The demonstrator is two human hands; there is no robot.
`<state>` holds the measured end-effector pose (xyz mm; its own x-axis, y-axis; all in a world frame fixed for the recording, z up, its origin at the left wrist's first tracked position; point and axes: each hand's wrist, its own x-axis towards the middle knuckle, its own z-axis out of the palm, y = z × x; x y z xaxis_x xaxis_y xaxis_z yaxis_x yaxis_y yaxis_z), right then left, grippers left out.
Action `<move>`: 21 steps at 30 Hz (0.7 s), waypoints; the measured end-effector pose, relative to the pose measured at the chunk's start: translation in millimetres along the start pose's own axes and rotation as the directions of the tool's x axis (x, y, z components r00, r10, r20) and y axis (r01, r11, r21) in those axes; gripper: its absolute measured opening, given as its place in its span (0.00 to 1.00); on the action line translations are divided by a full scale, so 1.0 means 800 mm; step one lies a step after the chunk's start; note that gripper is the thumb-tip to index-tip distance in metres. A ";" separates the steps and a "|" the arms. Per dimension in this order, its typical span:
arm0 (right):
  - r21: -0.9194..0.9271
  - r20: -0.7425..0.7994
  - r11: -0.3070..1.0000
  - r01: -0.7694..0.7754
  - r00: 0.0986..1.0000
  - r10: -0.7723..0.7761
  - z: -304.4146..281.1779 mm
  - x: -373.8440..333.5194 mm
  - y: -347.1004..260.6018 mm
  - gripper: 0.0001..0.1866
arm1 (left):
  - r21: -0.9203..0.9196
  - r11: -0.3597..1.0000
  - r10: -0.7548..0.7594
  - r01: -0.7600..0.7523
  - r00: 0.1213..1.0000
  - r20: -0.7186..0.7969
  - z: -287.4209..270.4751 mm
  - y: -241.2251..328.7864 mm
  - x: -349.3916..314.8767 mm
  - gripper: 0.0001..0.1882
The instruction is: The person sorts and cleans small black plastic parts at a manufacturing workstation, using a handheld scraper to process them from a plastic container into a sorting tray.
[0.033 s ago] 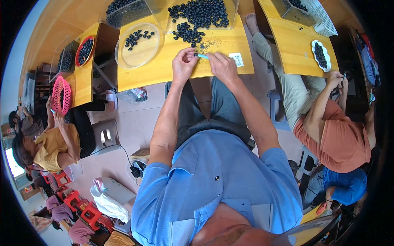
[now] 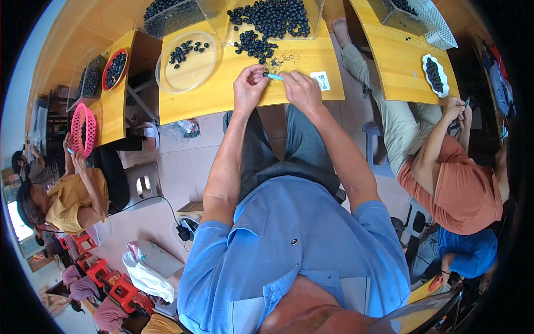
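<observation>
Table, yellow, beneath both hands. Clear bin: heaped dark berries, spilling out between bin and hands. Round clear tray, left: scattered berries. Right hand: fingers closed around the stick. Left hand: fingertips pinched on a small dark piece, too small to identify. White card: beside right hand. Light-blue stick: above table's near part, long axis nearly crosswise, tip pointing left at the piece.

Light: bright, fairly even over table | far right: dim | fisheye: edges bent, corners black
</observation>
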<state>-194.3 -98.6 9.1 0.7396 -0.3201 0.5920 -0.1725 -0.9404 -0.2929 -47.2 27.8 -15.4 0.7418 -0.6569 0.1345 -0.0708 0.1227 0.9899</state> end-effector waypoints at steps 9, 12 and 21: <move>0.003 -0.006 1.000 0.016 1.000 -0.016 0.001 0.000 0.002 0.10 | -0.008 1.000 -0.010 0.010 1.000 0.007 -0.001 -0.003 0.001 0.20; -0.002 -0.011 1.000 0.016 1.000 -0.016 0.003 0.000 0.002 0.10 | 0.015 1.000 -0.018 0.018 1.000 0.002 0.000 -0.001 0.001 0.20; 0.022 -0.025 1.000 -0.009 1.000 0.009 0.006 -0.003 0.000 0.11 | 0.027 1.000 -0.009 0.010 1.000 -0.027 0.002 0.001 -0.006 0.17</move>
<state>-193.3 -97.2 4.4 0.7217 -0.3314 0.6078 -0.1644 -0.9349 -0.3145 -51.8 29.8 -15.2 0.7604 -0.6375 0.1239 -0.0813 0.0958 0.9921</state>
